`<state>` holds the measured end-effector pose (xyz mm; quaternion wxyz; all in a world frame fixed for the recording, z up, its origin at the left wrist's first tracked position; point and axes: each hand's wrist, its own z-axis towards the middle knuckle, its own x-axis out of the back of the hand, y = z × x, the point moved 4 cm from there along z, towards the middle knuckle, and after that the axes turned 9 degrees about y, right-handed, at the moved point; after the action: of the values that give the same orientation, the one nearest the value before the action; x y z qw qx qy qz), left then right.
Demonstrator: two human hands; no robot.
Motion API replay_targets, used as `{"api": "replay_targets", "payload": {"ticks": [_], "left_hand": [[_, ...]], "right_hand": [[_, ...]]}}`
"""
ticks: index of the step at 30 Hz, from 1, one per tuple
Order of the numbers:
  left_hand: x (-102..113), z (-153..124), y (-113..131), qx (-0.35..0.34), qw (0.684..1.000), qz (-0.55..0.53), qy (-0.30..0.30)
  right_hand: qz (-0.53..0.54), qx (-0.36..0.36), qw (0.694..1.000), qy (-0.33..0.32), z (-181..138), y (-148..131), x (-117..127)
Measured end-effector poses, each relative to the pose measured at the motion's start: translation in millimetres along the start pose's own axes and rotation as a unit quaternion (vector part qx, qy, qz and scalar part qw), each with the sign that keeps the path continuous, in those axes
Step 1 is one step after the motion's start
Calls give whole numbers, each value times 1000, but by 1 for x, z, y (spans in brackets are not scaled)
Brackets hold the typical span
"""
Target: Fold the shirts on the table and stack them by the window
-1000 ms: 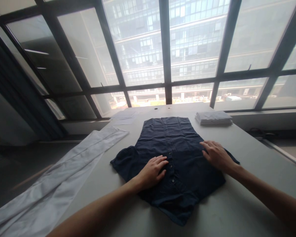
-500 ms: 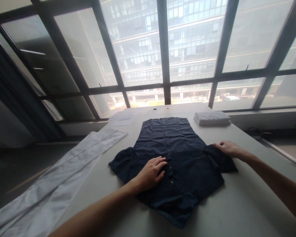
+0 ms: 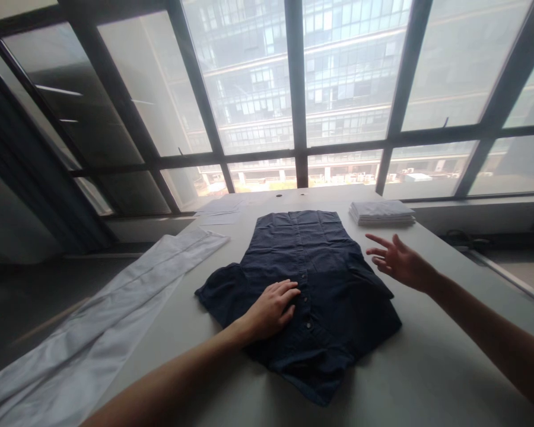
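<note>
A window [image 3: 299,107] of flat glass panes in a dark, straight-barred frame fills the far side. Below it spreads the table [image 3: 427,367], smooth, white and matte. Along its left edge runs a long white cloth [image 3: 115,326], slightly glossy and rippled with soft folds. A dark curtain [image 3: 40,172] hangs in pleats at far left.

The shirt [image 3: 338,290], navy and lightly creased, lies on the middle of the table; one sleeve flares out at left, while fabric at right lies folded over the body. The left hand [image 3: 272,308] rests palm down on it, fingers extended and close together, gripping nothing visible. The right hand [image 3: 398,261] is just beside the shirt's right edge, fingers spread, holding nothing.

Beyond sit a squared white stack [image 3: 381,213] of folded layers and thin, flat papers [image 3: 220,209]. Small round buttons [image 3: 305,299] dot the shirt's placket.
</note>
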<state>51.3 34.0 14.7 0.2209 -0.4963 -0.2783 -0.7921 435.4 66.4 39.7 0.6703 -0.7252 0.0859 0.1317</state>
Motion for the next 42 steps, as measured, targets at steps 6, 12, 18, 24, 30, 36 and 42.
{"api": "replay_targets", "payload": {"ticks": [6,12,18,24,30,36,42], "left_hand": [[0,0,0,5,1000,1,-2],[3,1,3,4,1000,-8,-1],[8,4,1,5,999,-35,-7],[30,37,15,-26,997,-71,1],[9,99,60,-200,975,-81,-51],[-45,136,81,-336,941,-15,-42],[-49,140,65,-294,955,-32,-13]], "right_hand": [[-143,136,976,96,13,22,2],[-580,289,761,6,19,60,-4],[-606,307,729,79,34,59,9],[-553,345,757,56,61,46,20],[-525,337,777,79,77,50,28],[-493,328,798,111,78,52,31],[-465,320,818,110,77,50,30]]}}
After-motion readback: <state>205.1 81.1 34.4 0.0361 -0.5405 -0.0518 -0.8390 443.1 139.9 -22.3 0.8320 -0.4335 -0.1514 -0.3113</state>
